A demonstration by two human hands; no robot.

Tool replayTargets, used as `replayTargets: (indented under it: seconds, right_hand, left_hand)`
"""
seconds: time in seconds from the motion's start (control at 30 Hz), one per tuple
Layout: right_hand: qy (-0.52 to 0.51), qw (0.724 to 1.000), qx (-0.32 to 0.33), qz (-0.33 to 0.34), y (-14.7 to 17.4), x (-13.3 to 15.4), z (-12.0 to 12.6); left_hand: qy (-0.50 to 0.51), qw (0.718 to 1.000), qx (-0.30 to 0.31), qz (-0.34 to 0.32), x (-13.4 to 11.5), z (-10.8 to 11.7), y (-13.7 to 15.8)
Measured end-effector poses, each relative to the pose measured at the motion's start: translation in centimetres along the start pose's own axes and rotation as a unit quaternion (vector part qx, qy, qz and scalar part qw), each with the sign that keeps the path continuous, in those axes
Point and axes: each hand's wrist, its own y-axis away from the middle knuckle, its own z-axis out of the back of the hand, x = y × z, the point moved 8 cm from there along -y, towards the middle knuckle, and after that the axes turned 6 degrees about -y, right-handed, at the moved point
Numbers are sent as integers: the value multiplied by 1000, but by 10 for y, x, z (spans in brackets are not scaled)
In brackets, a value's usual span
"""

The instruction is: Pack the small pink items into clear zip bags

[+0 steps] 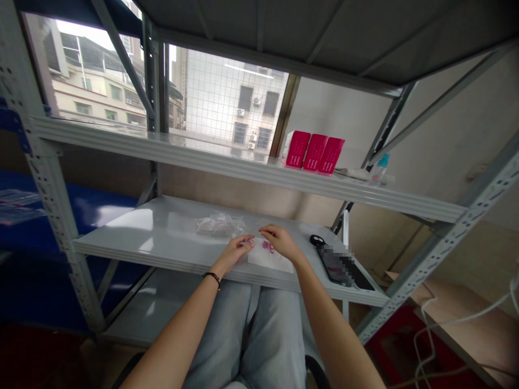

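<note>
Work shelf (174,243): grey metal with a smooth top, set in a rack (430,254) of punched posts; bright patches of daylight lie on its left part
Paper (275,263): white, flat on the work shelf, at the near edge and right of its middle
Pink bits (268,247): a small cluster on the paper, just beside the right hand (280,241); too small to tell what they are
Left hand (237,251): at the left edge of the paper, fingers curled with tips drawn close together; whether it grips something I cannot tell
Right hand: over the far part of the paper, fingers bent toward the left hand, the two sets of tips near each other; I cannot tell whether it is grasping or free
Clear bags (221,224): crumpled plastic on the work shelf, on the far side of the left hand
Phone (329,266): dark, flat on the right part of the work shelf, partly pixelated; a black disc (317,240) with white marks is at its far end
Mid shelf (227,165): higher and farther, with three red boxes (316,152) standing in a row and, right of them, a clear bottle (378,173) with a blue cap
Top shelf (284,32): dark ribbed underside overhead
Window (227,97): far side, with buildings and wall-mounted air units outside
Wall (438,140): pale, at the right
Blue cover (97,197): left, beyond the rack
</note>
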Motion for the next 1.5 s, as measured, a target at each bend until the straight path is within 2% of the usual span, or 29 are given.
replayTargets:
  seconds: [0.1, 0.23, 0.3, 0.47, 0.53, 0.63, 0.7, 0.8, 1.0, 1.23, 1.5]
  right_hand:
    - [-10, 1000, 8, 14, 4, 4, 2]
    - [-21, 995, 74, 70, 9, 23, -17]
    - [-7, 994, 78, 75, 10, 26, -24]
    - [12, 998, 49, 44, 7, 18, -28]
    - [12, 999, 43, 31, 7, 18, -26]
    - [10, 999, 45, 18, 10, 21, -24]
    - [4, 999, 44, 14, 15, 26, -24]
    - [-18, 1000, 19, 2, 23, 27, -25]
    - [-173, 982, -36, -69, 36, 3, -32]
    - [-207, 973, -58, -84, 43, -2, -37]
    - [-249, 957, -109, -105, 45, 0, -35]
  left_hand:
    - [51, 999, 7, 1, 1, 1, -1]
    - [102, 994, 14, 21, 6, 3, -1]
    - [114, 993, 15, 37, 9, 3, 0]
    - [109, 992, 28, 58, 8, -1, 7]
    - [73, 997, 10, 22, 0, 1, 11]
    - [-9, 997, -55, -58, -14, 10, 18]
    - [-35, 992, -88, -79, -19, 14, 23]
    - [-45, 989, -113, -86, -23, 16, 28]
    - [-52, 987, -123, -92, -31, 15, 31]
    - [-50, 986, -135, -80, -32, 19, 33]
    - [-61, 984, -138, -95, -45, 24, 32]
